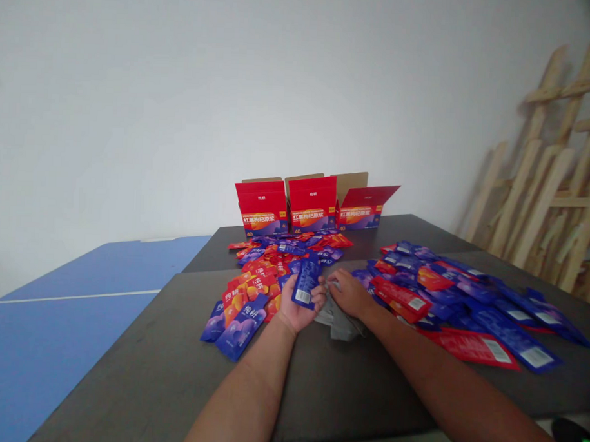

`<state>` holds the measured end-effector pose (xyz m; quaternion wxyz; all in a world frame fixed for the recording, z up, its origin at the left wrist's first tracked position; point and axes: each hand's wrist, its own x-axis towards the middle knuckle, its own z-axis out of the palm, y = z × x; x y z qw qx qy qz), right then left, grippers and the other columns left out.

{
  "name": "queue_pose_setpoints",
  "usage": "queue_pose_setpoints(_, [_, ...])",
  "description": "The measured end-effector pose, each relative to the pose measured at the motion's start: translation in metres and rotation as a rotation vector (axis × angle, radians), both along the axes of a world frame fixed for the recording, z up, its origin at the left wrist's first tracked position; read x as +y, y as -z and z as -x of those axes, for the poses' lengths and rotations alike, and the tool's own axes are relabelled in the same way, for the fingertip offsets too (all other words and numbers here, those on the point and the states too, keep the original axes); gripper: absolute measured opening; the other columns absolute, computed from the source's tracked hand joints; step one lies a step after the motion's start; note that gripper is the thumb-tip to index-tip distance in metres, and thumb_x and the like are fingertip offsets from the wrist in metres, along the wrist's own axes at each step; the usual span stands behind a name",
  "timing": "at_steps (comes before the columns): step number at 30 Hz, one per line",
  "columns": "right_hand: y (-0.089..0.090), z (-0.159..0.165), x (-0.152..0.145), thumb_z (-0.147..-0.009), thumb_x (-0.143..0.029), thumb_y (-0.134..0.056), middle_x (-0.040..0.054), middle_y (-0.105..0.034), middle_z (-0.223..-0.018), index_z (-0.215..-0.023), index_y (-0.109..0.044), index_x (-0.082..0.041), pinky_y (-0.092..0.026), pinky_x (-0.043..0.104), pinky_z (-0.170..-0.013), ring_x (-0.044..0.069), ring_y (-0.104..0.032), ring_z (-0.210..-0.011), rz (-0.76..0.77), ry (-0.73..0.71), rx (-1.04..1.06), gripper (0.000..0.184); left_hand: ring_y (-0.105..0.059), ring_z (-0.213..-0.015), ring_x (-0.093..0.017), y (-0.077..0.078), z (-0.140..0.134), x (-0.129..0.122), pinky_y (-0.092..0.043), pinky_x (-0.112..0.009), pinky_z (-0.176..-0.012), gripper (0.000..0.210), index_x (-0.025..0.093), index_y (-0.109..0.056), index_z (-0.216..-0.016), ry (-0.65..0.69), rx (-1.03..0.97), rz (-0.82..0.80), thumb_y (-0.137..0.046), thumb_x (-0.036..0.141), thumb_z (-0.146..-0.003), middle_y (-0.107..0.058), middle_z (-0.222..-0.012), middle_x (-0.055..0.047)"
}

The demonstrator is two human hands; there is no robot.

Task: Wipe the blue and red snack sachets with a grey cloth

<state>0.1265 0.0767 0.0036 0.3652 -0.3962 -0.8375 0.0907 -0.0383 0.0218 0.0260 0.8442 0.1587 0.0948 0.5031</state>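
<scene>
The right hand (349, 292) is hiding part of a crumpled grey cloth (344, 329); its fingers are bending and touching the top, but I cannot tell if they are pinching it. The left hand (294, 312) is holding one flat, shiny blue pouch with a white label (306, 282) above the dark grey table (174, 346), and its fingers are covering the pouch's edge. Shiny red and blue pouches are lying in two heaps, a left heap (259, 278) and a right heap (438, 287). They are covering each other, so I am not counting them. Behind the left heap, three red and purple cardboard boxes (312, 209) are standing in a row with flaps up, their insides hiding. The picture's edge is cutting off one blue table (92, 330), pale wooden frames (558, 172) and one black thing with a green light (571, 437).
</scene>
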Motion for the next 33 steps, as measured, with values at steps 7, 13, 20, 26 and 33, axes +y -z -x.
queue_pose_setpoints(7, [-0.001,0.003,-0.019,-0.070,-0.032,-0.068,0.0161,-0.053,-0.122,-0.130,-0.042,-0.013,-0.042,0.047,-0.097,0.029,-0.050,-0.114,-0.177,-0.195,-0.002,0.068,-0.060,-0.077,-0.010,0.008,-0.014,0.013,-0.050,-0.024,-0.077,0.035,0.021,-0.052,-0.106,-0.379,0.206,-0.040,-0.057,0.006,-0.075,-0.060,-0.090,-0.002])
queue_pose_setpoints(13, [0.000,0.007,-0.021,-0.089,-0.031,-0.045,0.0124,-0.059,-0.123,-0.131,-0.047,-0.016,-0.042,0.041,-0.100,0.023,-0.055,-0.115,-0.090,-0.124,0.080,0.045,-0.062,-0.081,-0.009,0.015,-0.031,0.010,-0.049,-0.024,-0.080,0.052,0.027,-0.041,-0.116,-0.485,0.376,-0.037,-0.069,0.014,-0.074,-0.061,-0.098,0.000])
queue_pose_setpoints(20, [-0.018,-0.011,-0.001,-0.094,-0.026,-0.033,0.0123,-0.062,-0.120,-0.131,-0.049,-0.015,-0.046,0.038,-0.095,0.023,-0.058,-0.110,-0.066,0.160,0.074,0.042,-0.060,-0.075,-0.009,0.026,-0.032,0.013,-0.047,-0.023,-0.077,0.053,0.025,-0.039,-0.119,-0.398,0.542,-0.049,-0.068,0.018,-0.075,-0.056,-0.083,0.002])
queue_pose_setpoints(26, [-0.037,-0.072,0.022,-0.087,-0.014,-0.038,0.0189,-0.049,-0.131,-0.134,-0.049,-0.022,-0.044,0.047,-0.088,0.033,-0.056,-0.108,-0.055,0.576,-0.242,0.049,-0.059,-0.077,-0.009,0.026,-0.031,0.013,-0.046,-0.025,-0.081,0.049,0.023,-0.042,-0.120,-0.360,0.563,-0.072,-0.065,0.017,-0.076,-0.054,-0.084,0.000])
queue_pose_setpoints(33, [-0.044,-0.134,0.033,-0.085,-0.028,-0.047,0.0234,-0.041,-0.133,-0.135,-0.048,-0.022,-0.039,0.052,-0.090,0.039,-0.047,-0.116,0.213,0.925,-0.342,0.050,-0.058,-0.077,-0.009,0.026,-0.031,0.014,-0.045,-0.025,-0.080,0.043,0.021,-0.046,-0.114,-0.347,0.572,-0.083,-0.065,0.018,-0.076,-0.053,-0.082,0.000])
